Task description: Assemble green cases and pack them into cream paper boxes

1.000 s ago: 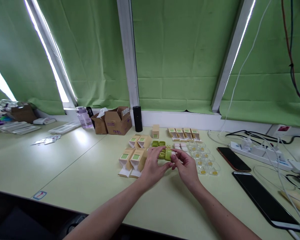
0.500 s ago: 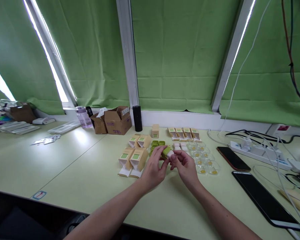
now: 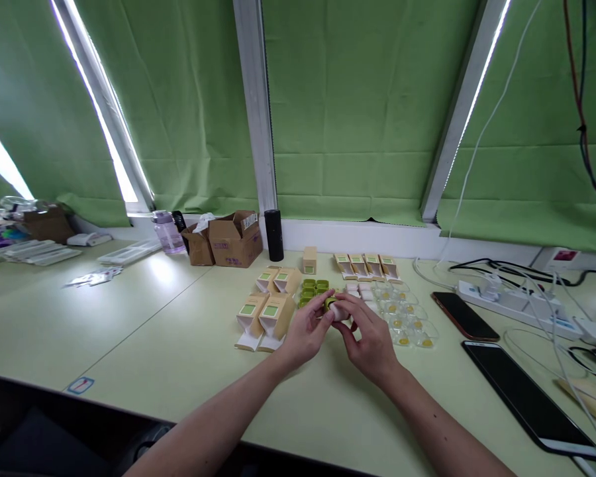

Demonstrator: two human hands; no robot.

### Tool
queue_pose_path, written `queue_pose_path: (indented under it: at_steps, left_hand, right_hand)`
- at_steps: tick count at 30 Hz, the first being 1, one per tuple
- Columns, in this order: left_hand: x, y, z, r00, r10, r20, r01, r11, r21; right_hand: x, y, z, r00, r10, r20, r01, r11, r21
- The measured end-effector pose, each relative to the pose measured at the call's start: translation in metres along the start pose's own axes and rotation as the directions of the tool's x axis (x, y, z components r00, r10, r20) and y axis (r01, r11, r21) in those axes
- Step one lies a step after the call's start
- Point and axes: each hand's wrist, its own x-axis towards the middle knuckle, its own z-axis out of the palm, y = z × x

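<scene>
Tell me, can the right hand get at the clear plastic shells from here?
Probably yes: the clear plastic shells lie just beside the right hand, nothing visible between. Its fingers are on the green-and-white piece, though, so it may need to let go.

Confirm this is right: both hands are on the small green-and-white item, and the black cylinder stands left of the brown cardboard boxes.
Wrong side: the head view shows the black cylinder right of the brown cardboard boxes. The left hand and right hand are indeed on the small green-and-white item.
</scene>
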Motion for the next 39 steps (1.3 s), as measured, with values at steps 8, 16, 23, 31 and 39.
queue_pose_path:
  at_steps: [8, 16, 23, 31, 39]
  left_hand:
    - [0.001, -0.004, -0.002, 1.000, 0.018, 0.018, -0.019, 1.000, 0.009]
    - [0.002, -0.003, 0.002, 1.000, 0.023, 0.008, -0.023, 1.000, -0.018]
    - [0.006, -0.005, 0.007, 0.999, -0.027, -0.047, 0.022, 0.995, -0.101]
    - [0.003, -0.007, 0.013, 0.995, 0.002, -0.103, -0.009, 0.997, -0.071]
    - [0.001, -0.009, 0.013, 0.994, 0.031, -0.101, -0.038, 0.997, -0.067]
  right_hand:
    - [-0.002, 0.005, 0.002, 0.999, -0.049, 0.009, 0.050, 0.998, -0.025]
    - [-0.004, 0.007, 0.004, 0.980, -0.200, -0.013, 0.194, 0.963, -0.189]
    - [0.000, 0.006, 0.005, 0.948, -0.318, -0.026, 0.294, 0.902, -0.316]
    - [0.000, 0.005, 0.005, 0.935, -0.352, -0.029, 0.325, 0.889, -0.321]
    - [0.000, 0.007, 0.006, 0.934, -0.356, -0.025, 0.328, 0.885, -0.330]
